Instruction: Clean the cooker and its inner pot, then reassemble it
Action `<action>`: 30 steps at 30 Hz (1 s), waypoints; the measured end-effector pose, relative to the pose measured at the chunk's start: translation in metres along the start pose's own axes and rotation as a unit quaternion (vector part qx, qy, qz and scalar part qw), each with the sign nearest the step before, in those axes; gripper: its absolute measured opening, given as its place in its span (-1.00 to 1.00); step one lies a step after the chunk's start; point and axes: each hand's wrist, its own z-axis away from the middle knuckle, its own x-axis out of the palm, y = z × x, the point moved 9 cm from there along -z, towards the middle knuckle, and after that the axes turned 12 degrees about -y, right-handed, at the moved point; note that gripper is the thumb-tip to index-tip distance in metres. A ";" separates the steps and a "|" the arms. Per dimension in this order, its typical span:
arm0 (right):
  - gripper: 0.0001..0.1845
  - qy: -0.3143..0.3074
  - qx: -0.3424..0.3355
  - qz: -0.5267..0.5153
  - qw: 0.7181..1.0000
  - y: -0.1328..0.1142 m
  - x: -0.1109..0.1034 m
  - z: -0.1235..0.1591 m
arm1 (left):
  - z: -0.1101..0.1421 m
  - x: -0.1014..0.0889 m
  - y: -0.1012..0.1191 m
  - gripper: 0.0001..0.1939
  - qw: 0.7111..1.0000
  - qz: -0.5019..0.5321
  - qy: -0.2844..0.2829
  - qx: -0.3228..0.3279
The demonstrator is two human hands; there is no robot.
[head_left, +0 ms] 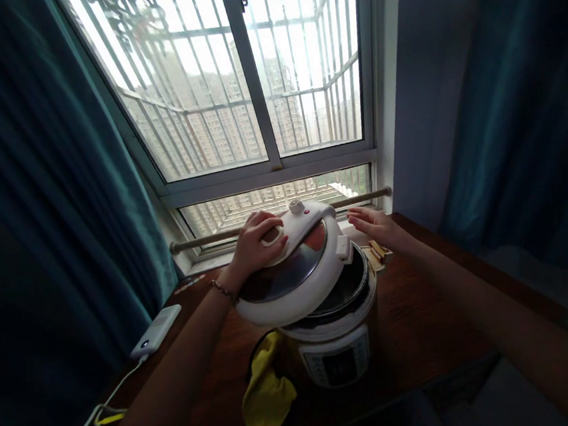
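My left hand [259, 242] is closed around the handle on top of a white pressure cooker lid [292, 299]. The lid is tilted and shifted to the left, so part of the dark inner pot [353, 280] shows on the right. Below it stands the electric pressure cooker [336, 362], its control panel facing me. My right hand [373, 224] hovers beyond the cooker's right side with its fingers stretched out, holding nothing. A small pale piece with brown parts [378, 254] lies just below that hand. Whether the lid's lower edge rests on the rim I cannot tell.
A yellow and black cloth [269, 395] lies left of the cooker on the brown wooden table [416, 334]. At the left is a white power bank [157, 332] with a cable [124, 379]. Behind stand a barred window [260, 74], a horizontal rail [206, 238] and blue curtains [58, 161].
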 end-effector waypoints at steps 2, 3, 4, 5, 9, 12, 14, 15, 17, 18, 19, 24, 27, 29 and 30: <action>-0.47 -0.037 -0.009 0.018 0.999 -0.004 0.007 0.003 | -0.003 0.004 0.003 -0.81 1.000 0.006 -0.008 0.002; -0.48 -0.050 -0.013 0.029 0.998 -0.007 0.011 0.007 | -0.004 0.006 0.005 -0.81 1.000 0.005 -0.012 0.002; -0.47 -0.059 -0.017 0.043 0.997 -0.010 0.014 0.011 | -0.006 0.009 0.006 -0.81 1.000 0.004 -0.015 0.003; -0.46 -0.064 -0.020 0.064 0.996 -0.014 0.017 0.016 | -0.007 0.011 0.008 -0.81 1.000 0.001 -0.020 0.003; -0.38 -0.073 -0.053 0.189 0.978 -0.026 0.026 0.037 | -0.012 0.023 0.013 -0.80 0.999 -0.009 -0.047 0.005; -0.39 -0.066 -0.068 0.238 0.967 -0.025 0.026 0.046 | -0.015 0.032 0.016 -0.79 0.998 -0.011 -0.060 0.000; -0.42 -0.058 -0.062 0.243 0.966 -0.019 0.023 0.050 | -0.016 0.038 0.017 -0.78 0.998 -0.012 -0.068 -0.004; -0.44 -0.054 -0.058 0.242 0.967 -0.016 0.022 0.051 | -0.018 0.041 0.018 -0.77 0.997 -0.013 -0.071 -0.007; -0.47 -0.052 -0.055 0.240 0.968 -0.010 0.018 0.052 | -0.021 0.046 0.020 -0.75 0.997 -0.020 -0.079 -0.013; -0.48 -0.051 -0.055 0.241 0.967 -0.008 0.016 0.052 | -0.023 0.049 0.021 -0.74 0.996 -0.025 -0.082 -0.018; -0.49 -0.049 -0.057 0.246 0.966 -0.006 0.013 0.051 | -0.025 0.051 0.022 -0.73 0.996 -0.031 -0.085 -0.025; -0.52 -0.050 -0.052 0.286 0.956 0.007 -0.007 0.041 | -0.037 0.061 0.021 -0.65 0.988 -0.066 -0.099 -0.094; -0.54 -0.078 -0.059 0.288 0.953 0.018 -0.015 0.033 | -0.041 0.064 0.025 -0.60 0.981 -0.085 -0.108 -0.134; -0.55 -0.082 -0.069 0.284 0.953 0.024 -0.019 0.030 | -0.042 0.066 0.029 -0.58 0.978 -0.093 -0.115 -0.150; -0.55 -0.084 -0.072 0.282 0.953 0.027 -0.021 0.029 | -0.042 0.066 0.032 -0.57 0.976 -0.096 -0.118 -0.155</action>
